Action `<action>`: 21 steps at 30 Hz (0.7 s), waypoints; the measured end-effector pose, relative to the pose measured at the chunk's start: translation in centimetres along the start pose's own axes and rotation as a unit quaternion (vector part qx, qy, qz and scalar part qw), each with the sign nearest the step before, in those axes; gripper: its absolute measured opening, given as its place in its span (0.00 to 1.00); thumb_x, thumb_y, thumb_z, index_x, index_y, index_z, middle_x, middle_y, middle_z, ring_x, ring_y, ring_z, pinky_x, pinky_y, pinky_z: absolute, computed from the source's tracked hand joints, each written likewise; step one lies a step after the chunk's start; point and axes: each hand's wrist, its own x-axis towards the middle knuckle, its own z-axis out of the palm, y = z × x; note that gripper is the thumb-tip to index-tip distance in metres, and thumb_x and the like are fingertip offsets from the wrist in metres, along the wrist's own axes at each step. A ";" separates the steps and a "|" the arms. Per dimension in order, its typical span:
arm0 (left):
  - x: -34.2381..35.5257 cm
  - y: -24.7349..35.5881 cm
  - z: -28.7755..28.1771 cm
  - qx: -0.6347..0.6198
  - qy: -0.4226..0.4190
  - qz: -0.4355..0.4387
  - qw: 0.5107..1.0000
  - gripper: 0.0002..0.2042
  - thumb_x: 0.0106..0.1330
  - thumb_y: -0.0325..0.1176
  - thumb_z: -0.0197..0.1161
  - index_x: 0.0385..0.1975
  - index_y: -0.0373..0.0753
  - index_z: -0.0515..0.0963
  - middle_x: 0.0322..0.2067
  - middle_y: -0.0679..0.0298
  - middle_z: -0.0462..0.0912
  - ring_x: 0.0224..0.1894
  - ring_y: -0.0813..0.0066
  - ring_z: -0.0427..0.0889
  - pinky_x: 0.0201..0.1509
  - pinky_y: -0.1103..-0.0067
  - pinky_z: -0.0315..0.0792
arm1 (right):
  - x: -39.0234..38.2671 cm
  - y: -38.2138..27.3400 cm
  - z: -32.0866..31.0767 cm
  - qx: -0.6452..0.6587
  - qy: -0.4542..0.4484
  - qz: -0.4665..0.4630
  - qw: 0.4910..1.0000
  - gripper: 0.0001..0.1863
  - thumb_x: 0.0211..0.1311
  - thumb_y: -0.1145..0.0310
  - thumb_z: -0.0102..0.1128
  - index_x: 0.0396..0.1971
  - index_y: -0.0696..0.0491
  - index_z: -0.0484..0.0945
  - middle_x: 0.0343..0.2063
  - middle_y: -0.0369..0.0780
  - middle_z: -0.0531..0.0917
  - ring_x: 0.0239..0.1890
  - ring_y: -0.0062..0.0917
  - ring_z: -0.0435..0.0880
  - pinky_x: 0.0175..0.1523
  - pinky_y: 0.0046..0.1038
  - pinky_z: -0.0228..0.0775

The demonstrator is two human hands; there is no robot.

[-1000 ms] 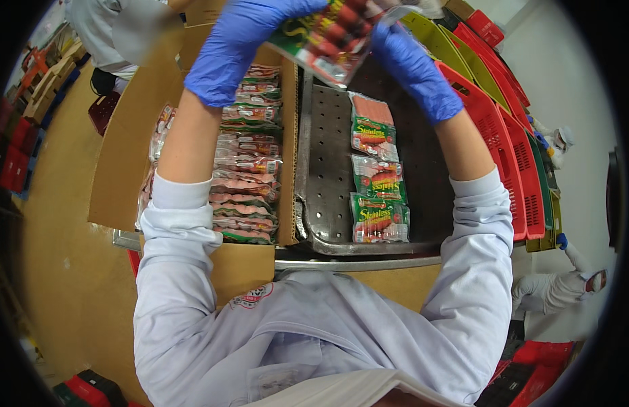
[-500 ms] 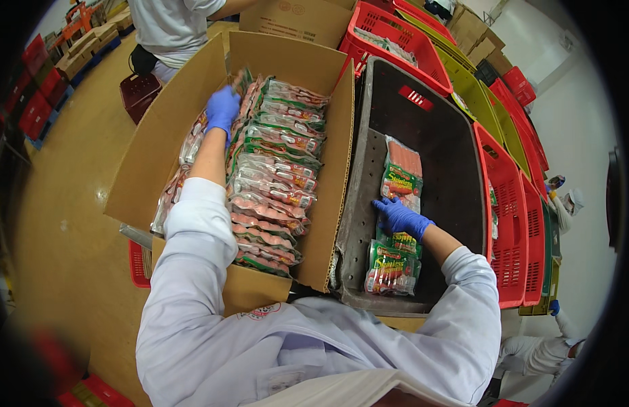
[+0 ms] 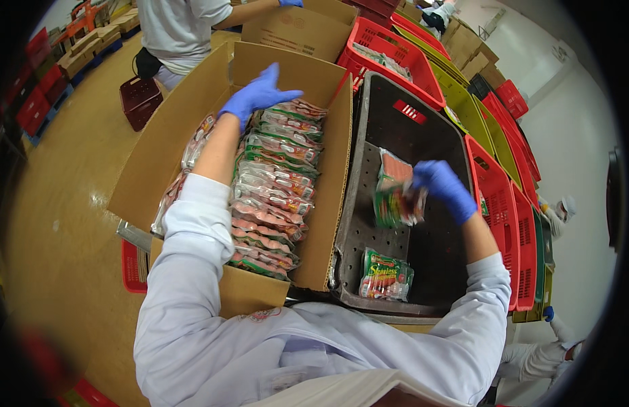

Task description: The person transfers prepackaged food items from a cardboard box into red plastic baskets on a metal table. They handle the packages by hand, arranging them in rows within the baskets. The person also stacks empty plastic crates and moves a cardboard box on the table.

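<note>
My left hand (image 3: 259,95), in a blue glove, is over the far end of the open cardboard box (image 3: 338,183), fingers spread and holding nothing. Below it, rows of sealed sausage packs (image 3: 274,210) stand on edge. My right hand (image 3: 442,184), also gloved, grips a blurred green-labelled sausage pack (image 3: 399,207) above the dark perforated crate (image 3: 436,271). Behind that pack another one (image 3: 392,163) shows its pink sausages, partly covered. A green-labelled pack (image 3: 387,277) lies flat at the crate's near end.
Stacked red crates (image 3: 498,230) and yellow crates (image 3: 467,108) line the right. A red crate with packs (image 3: 362,32) sits behind the dark one. A co-worker (image 3: 172,27) stands at upper left by another carton (image 3: 294,30). More workers (image 3: 531,359) are at the right.
A second ago both hands were on a raised pack. Since then my left hand entered the box and has now spread open; my right hand lowered to the crate and now grips a middle pack.
</note>
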 end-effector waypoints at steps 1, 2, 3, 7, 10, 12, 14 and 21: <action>0.3 3.8 0.3 -0.057 0.028 0.063 0.996 0.53 0.44 0.55 0.66 0.60 0.28 0.41 0.59 0.39 0.50 0.63 0.53 0.50 0.64 0.71 0.48 | 0.1 -0.9 -2.0 0.011 0.111 -0.071 0.991 0.06 0.45 0.78 0.58 0.26 0.58 0.76 0.20 0.35 0.76 0.26 0.14 0.71 0.34 0.20 0.66; 0.9 6.6 0.9 -0.080 0.044 0.143 0.985 0.54 0.42 0.55 0.67 0.61 0.29 0.40 0.59 0.40 0.49 0.63 0.54 0.49 0.64 0.72 0.47 | 0.7 -2.3 -3.9 0.020 0.208 -0.098 0.973 0.05 0.46 0.79 0.58 0.26 0.58 0.75 0.20 0.35 0.75 0.26 0.14 0.70 0.33 0.19 0.65; 1.3 9.1 1.2 -0.099 0.059 0.221 0.968 0.56 0.41 0.56 0.67 0.61 0.31 0.38 0.60 0.41 0.47 0.64 0.55 0.47 0.65 0.73 0.46 | 1.4 -3.8 -5.8 0.033 0.301 -0.127 0.945 0.05 0.46 0.79 0.58 0.26 0.59 0.74 0.20 0.34 0.74 0.26 0.13 0.69 0.33 0.19 0.65; -1.8 19.5 -0.9 -0.281 0.016 0.305 0.910 0.43 0.45 0.33 0.70 0.61 0.38 0.51 0.59 0.53 0.58 0.61 0.72 0.57 0.62 0.78 0.53 | 4.2 -12.0 -9.6 0.108 0.409 -0.269 0.865 0.05 0.49 0.80 0.58 0.27 0.58 0.73 0.23 0.31 0.75 0.28 0.12 0.69 0.36 0.16 0.65; -1.8 19.3 -1.8 -0.376 0.102 0.212 0.896 0.23 0.48 0.27 0.67 0.47 0.38 0.71 0.36 0.66 0.79 0.36 0.85 0.73 0.41 0.83 0.70 | 5.2 -14.1 -8.8 0.157 0.439 -0.322 0.824 0.07 0.53 0.79 0.56 0.32 0.56 0.72 0.25 0.31 0.75 0.28 0.13 0.71 0.37 0.16 0.66; -2.7 17.9 -4.2 -0.269 0.191 0.170 0.929 0.16 0.50 0.28 0.66 0.40 0.37 0.76 0.31 0.66 0.80 0.31 0.85 0.75 0.37 0.84 0.72 | 5.7 -13.4 -7.0 0.213 0.428 -0.313 0.821 0.10 0.55 0.78 0.55 0.37 0.55 0.69 0.27 0.33 0.73 0.27 0.13 0.71 0.34 0.17 0.67; -3.3 14.6 -6.4 -0.226 0.309 0.184 0.905 0.14 0.51 0.30 0.65 0.38 0.35 0.77 0.29 0.66 0.80 0.29 0.85 0.75 0.36 0.85 0.71 | 6.6 -9.9 -3.8 0.306 0.363 -0.250 0.844 0.09 0.56 0.74 0.54 0.37 0.53 0.68 0.24 0.32 0.70 0.25 0.12 0.69 0.30 0.15 0.63; -4.1 0.5 -7.3 0.081 0.403 -0.141 0.900 0.19 0.53 0.42 0.60 0.45 0.45 0.73 0.28 0.51 0.79 0.28 0.65 0.80 0.33 0.72 0.72 | -2.0 5.9 13.2 -0.096 -0.386 0.010 0.917 0.35 0.42 0.47 0.63 0.47 0.57 0.69 0.44 0.48 0.75 0.48 0.38 0.73 0.51 0.35 0.64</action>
